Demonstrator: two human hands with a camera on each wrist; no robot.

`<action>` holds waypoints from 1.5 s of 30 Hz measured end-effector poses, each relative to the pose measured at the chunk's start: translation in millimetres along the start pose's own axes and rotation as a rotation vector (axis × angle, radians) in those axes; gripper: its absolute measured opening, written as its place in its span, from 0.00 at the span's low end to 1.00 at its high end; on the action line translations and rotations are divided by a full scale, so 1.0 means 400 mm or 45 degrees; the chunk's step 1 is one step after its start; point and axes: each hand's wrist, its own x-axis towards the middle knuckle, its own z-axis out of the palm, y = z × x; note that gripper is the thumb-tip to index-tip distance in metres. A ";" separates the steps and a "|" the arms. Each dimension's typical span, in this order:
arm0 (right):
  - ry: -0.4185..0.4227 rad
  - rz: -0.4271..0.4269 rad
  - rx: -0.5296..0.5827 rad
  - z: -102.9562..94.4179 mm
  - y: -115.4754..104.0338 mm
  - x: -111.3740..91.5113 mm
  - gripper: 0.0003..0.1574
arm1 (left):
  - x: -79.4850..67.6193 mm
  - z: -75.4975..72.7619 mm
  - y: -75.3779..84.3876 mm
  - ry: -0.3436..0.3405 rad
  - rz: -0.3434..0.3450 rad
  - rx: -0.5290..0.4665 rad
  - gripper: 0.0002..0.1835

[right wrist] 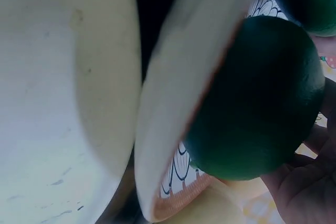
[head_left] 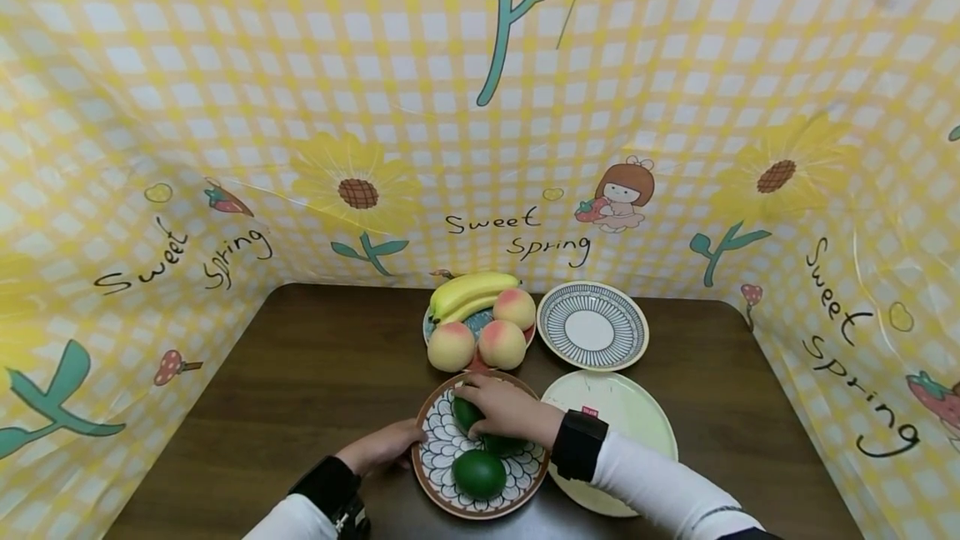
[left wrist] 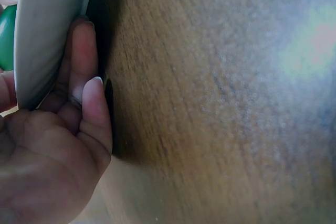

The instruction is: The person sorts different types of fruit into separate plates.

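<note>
A brown-rimmed plate with a black-and-white petal pattern lies near the front of the table. My left hand grips its left edge; in the left wrist view the fingers curl beneath the pale underside. My right hand reaches over the plate from the right, its fingers and thumb round the far green fruit. A second smooth green fruit is partly hidden under that hand. The front green fruit sits untouched. A large green fruit fills much of the right wrist view, beside my right fingers.
Behind stands a plate with bananas and three peaches. To its right is a blue-lined plate. A pale green plate lies under my right forearm. Yellow checked cloth surrounds the brown table.
</note>
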 end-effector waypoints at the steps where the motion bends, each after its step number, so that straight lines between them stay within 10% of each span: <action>1: 0.000 0.015 0.003 0.002 0.001 0.003 0.43 | -0.001 -0.001 0.003 0.001 -0.005 0.004 0.24; 27: 0.116 0.005 0.116 -0.042 0.003 -0.032 0.40 | -0.003 -0.002 0.002 -0.007 -0.012 0.026 0.27; 35: 0.343 0.118 0.152 -0.087 0.075 -0.181 0.30 | 0.001 -0.001 0.005 -0.005 -0.034 0.026 0.29; 45: 0.688 0.619 0.257 -0.041 0.228 -0.474 0.23 | 0.000 -0.004 0.002 -0.019 -0.004 -0.006 0.31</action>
